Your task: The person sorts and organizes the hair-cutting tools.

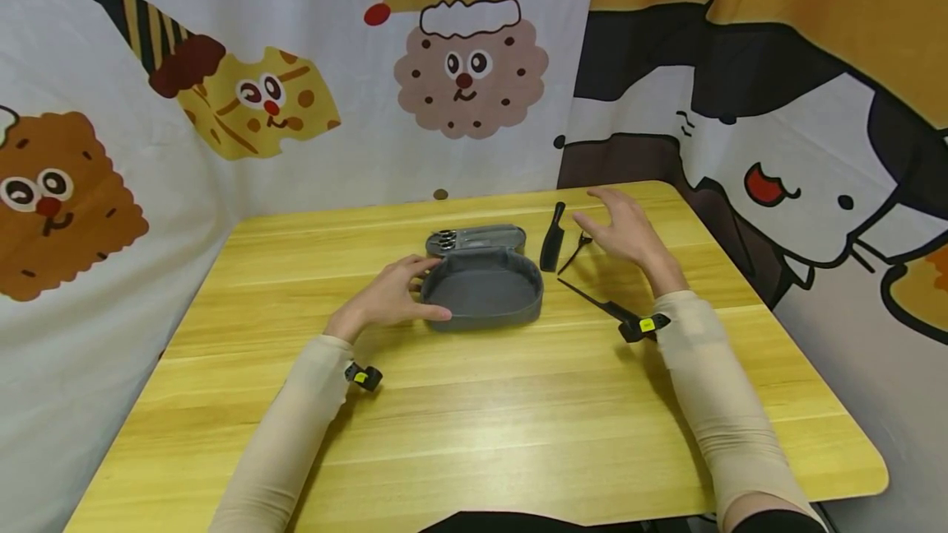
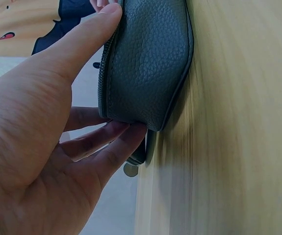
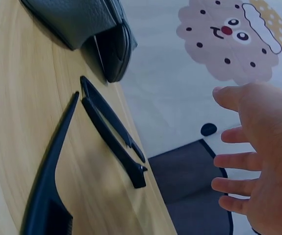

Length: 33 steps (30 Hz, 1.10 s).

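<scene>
A grey zip case (image 1: 485, 293) lies unzipped, its lid (image 1: 492, 237) folded back on the far side. Metal scissors (image 1: 446, 240) sit in the lid. My left hand (image 1: 391, 293) grips the case's left end, thumb along the near rim and fingertips against the end wall of its pebbled side (image 2: 145, 63). Over the table's right part hovers my right hand (image 1: 628, 230), fingers spread and holding nothing. Left of it are a black handled comb (image 1: 552, 241) and a thin black piece with a forked end (image 1: 575, 252). Nearer my right wrist lies a black rat-tail comb (image 1: 596, 300).
The wooden table (image 1: 474, 426) has a rounded right corner and ends just behind the case and combs. A printed curtain (image 1: 296, 179) hangs close along the back edge and the right side. Each sleeve carries a small black wrist camera (image 1: 364, 377).
</scene>
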Tool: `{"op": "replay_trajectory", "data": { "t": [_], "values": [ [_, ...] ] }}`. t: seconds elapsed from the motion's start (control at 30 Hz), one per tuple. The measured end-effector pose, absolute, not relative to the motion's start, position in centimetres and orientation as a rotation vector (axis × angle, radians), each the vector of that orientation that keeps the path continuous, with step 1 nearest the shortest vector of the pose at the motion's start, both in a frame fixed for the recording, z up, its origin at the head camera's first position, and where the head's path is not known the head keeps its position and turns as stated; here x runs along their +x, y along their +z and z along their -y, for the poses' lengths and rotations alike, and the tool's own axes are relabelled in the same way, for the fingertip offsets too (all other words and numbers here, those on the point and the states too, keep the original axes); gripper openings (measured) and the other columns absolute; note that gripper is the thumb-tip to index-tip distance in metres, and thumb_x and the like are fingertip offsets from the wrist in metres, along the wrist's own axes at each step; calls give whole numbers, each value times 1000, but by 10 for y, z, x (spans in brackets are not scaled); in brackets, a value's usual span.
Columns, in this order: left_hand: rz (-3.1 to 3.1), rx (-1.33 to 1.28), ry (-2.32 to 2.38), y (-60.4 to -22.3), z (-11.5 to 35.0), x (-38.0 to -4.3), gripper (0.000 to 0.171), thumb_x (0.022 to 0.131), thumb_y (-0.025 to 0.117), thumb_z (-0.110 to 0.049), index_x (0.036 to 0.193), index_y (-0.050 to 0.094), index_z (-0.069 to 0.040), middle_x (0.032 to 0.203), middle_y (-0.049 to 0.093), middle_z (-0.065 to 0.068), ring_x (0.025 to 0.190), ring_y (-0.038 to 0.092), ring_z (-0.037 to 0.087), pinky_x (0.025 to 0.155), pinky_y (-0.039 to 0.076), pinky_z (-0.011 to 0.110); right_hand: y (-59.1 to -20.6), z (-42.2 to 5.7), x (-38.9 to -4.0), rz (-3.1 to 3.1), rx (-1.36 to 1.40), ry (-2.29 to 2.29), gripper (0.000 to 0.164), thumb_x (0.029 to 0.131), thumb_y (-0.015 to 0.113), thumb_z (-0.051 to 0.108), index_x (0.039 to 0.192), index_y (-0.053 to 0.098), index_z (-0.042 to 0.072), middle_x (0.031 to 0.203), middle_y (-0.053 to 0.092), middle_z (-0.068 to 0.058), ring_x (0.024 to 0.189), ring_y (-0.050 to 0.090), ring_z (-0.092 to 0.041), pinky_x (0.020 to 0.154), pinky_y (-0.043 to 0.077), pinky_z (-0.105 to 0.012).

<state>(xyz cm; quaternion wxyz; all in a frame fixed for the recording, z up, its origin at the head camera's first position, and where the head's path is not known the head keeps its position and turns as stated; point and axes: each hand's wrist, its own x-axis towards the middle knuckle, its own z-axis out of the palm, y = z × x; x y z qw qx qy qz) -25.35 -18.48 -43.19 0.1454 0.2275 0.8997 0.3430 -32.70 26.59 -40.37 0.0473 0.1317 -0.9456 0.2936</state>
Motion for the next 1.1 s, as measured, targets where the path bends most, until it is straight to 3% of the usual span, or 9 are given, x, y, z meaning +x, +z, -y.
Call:
{"op": "replay_trajectory", "data": {
  "t": [0.2, 0.5, 0.7, 0.83, 1.1],
  "values": [
    [-2600, 662, 980, -431, 184, -253, 107, 94, 92, -55, 178, 37, -17, 182, 33, 21, 155, 56, 44, 123, 56, 61, -411, -278, -329, 2901, 391, 873, 73, 116, 58, 54, 171, 47, 6, 180, 40, -26, 169, 32, -52, 139, 26, -72],
    [-2602, 657, 977, -431, 185, -253, 108, 94, 91, -56, 178, 37, -16, 183, 32, 22, 153, 58, 44, 122, 57, 61, -426, -281, -335, 3009, 562, 789, 51, 117, 62, 22, 163, 56, 1, 171, 51, -29, 162, 42, -54, 135, 33, -73],
    [-2607, 658, 975, -431, 185, -253, 108, 94, 92, -56, 178, 37, -16, 183, 31, 22, 154, 57, 44, 122, 57, 61, -434, -278, -336, 3084, 748, 662, 47, 112, 59, 0, 159, 62, 0, 175, 43, -32, 164, 38, -57, 135, 32, -74],
    [-2604, 656, 978, -432, 185, -253, 108, 93, 92, -56, 178, 37, -16, 184, 31, 22, 154, 57, 45, 122, 57, 61, -439, -276, -336, 3097, 802, 618, 41, 110, 59, -3, 149, 72, 3, 174, 45, -31, 162, 41, -58, 135, 34, -74],
    [-2604, 655, 978, -433, 186, -255, 109, 93, 92, -57, 178, 37, -17, 184, 31, 21, 153, 58, 45, 121, 58, 60, -445, -275, -337, 3060, 787, 602, 29, 108, 67, -3, 130, 84, 6, 154, 67, -25, 146, 62, -51, 126, 49, -68]
  ]
}}
